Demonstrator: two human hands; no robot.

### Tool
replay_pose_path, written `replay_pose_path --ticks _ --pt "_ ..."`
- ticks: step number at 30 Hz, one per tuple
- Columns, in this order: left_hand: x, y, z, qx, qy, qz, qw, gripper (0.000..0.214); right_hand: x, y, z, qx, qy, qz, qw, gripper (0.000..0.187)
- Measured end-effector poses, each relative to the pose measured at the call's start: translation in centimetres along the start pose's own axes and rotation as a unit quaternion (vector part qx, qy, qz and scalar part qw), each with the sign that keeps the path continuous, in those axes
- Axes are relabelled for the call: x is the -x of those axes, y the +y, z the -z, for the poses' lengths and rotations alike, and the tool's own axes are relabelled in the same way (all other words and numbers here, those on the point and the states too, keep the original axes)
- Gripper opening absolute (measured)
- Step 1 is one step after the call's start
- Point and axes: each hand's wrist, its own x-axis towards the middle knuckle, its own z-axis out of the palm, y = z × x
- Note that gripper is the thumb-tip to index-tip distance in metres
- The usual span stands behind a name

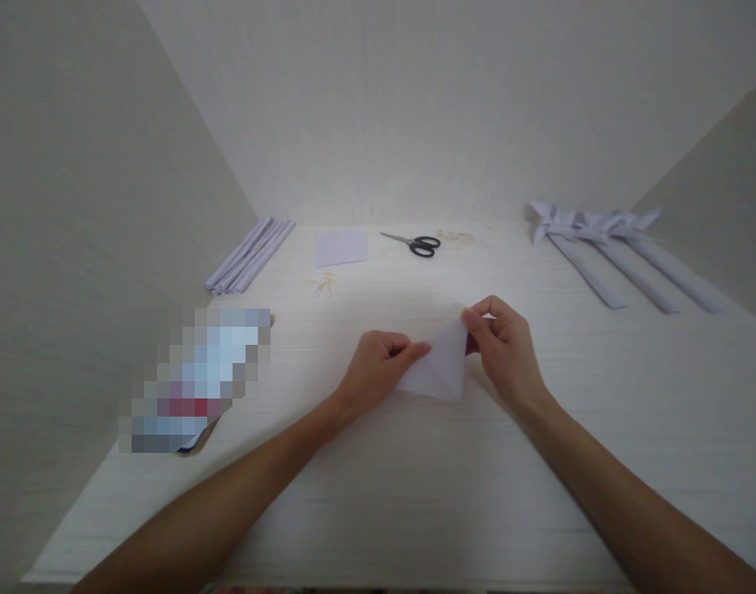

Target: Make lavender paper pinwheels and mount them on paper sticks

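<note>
Between my two hands a small white sheet of paper [441, 370] is held a little above the table, with faint crease lines on it. My left hand [381, 369] pinches its left side, thumb on top and the fingers curled beneath. At the upper right corner, my right hand [500, 342] grips the paper between thumb and forefinger. The fingers behind the sheet are partly hidden. Beyond the hands lie scissors [418, 244] with black handles, their blades pointing left, and a flat stack of white paper squares [341, 247].
Rolled paper tubes [249, 256] lie bundled at the back left. At the back right are paper pinwheels [601, 235] on paper sticks. Thin toothpick-like sticks [324, 283] lie near the squares. A blurred-out phone-like device [208, 379] sits left on the white table [378, 511]. Walls enclose the back and sides.
</note>
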Motion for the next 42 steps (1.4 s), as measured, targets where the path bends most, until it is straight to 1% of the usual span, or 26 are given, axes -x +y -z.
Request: replay_pose_path --ticks 3,6,12,15,16,18,20,22,23,25,28,30,32,34,35,37,38,40,42 --pt "-0.2 0.0 0.1 0.009 -0.004 0.016 1.000 0.044 -0.1 0.1 0.1 0.003 0.001 -0.003 1.000 0.018" --pt "-0.3 0.1 0.2 0.017 -0.002 0.009 1.000 0.043 -0.6 0.1 0.6 0.001 0.012 0.009 1.000 0.017" --pt "0.0 -0.7 1.0 0.020 0.049 -0.005 0.999 0.034 -2.0 0.1 2.7 -0.015 0.095 0.041 0.995 0.017" --pt "0.1 -1.4 1.5 0.065 0.098 0.006 0.993 0.035 -2.2 0.4 3.2 -0.018 0.140 0.065 0.988 0.019" --pt "0.1 -1.6 1.6 0.097 0.119 0.011 0.988 0.036 -2.1 0.5 3.1 -0.026 0.151 0.069 0.986 0.019" --pt "-0.1 -1.7 1.6 0.188 0.146 0.014 0.971 0.035 -1.8 0.6 2.6 -0.043 0.149 0.060 0.986 0.018" --pt "-0.4 -1.6 1.3 0.287 0.143 0.011 0.947 0.033 -1.3 0.6 1.7 -0.058 0.139 0.047 0.987 0.018" --pt "-0.6 -1.3 0.9 0.351 0.139 0.010 0.926 0.038 -0.7 0.5 0.8 -0.076 0.137 0.041 0.987 0.017" --pt "-0.7 -1.2 0.6 0.364 0.141 0.013 0.921 0.040 -0.5 0.5 0.4 -0.086 0.135 0.041 0.986 0.017" --pt "-0.8 -1.1 0.2 0.359 0.141 0.028 0.922 0.039 -0.1 0.4 -0.3 -0.104 0.135 0.044 0.984 0.018" --pt "-0.9 -1.1 0.0 0.339 0.137 0.050 0.929 0.028 0.3 0.3 -0.8 -0.114 0.135 0.043 0.983 0.018" --pt "-1.0 -1.2 0.2 0.372 0.152 0.054 0.914 0.022 0.4 0.2 -0.9 -0.113 0.116 0.021 0.987 0.018" --pt "-1.2 -1.2 0.5 0.427 0.174 0.055 0.885 0.018 0.6 0.2 -0.8 -0.106 0.074 -0.017 0.991 0.018" --pt "-1.4 -1.4 0.9 0.457 0.196 0.057 0.866 0.017 0.7 0.4 -0.6 -0.099 0.002 -0.063 0.993 0.020" --pt "-1.5 -1.6 1.0 0.454 0.206 0.055 0.865 0.017 0.7 0.5 -0.5 -0.096 -0.043 -0.085 0.991 0.020" --pt "-1.6 -1.8 1.2 0.422 0.215 0.044 0.879 0.017 0.8 0.6 -0.3 -0.094 -0.131 -0.115 0.980 0.020" --pt "-1.5 -2.0 1.2 0.400 0.211 0.038 0.891 0.016 0.8 0.6 -0.2 -0.092 -0.162 -0.121 0.975 0.019" --pt "-1.2 -2.0 1.1 0.354 0.183 0.034 0.916 0.017 0.8 0.6 -0.3 -0.071 -0.201 -0.119 0.970 0.016" --pt "-0.8 -1.7 0.8 0.310 0.139 0.042 0.939 0.019 0.9 0.4 -0.5 -0.027 -0.218 -0.105 0.970 0.017"
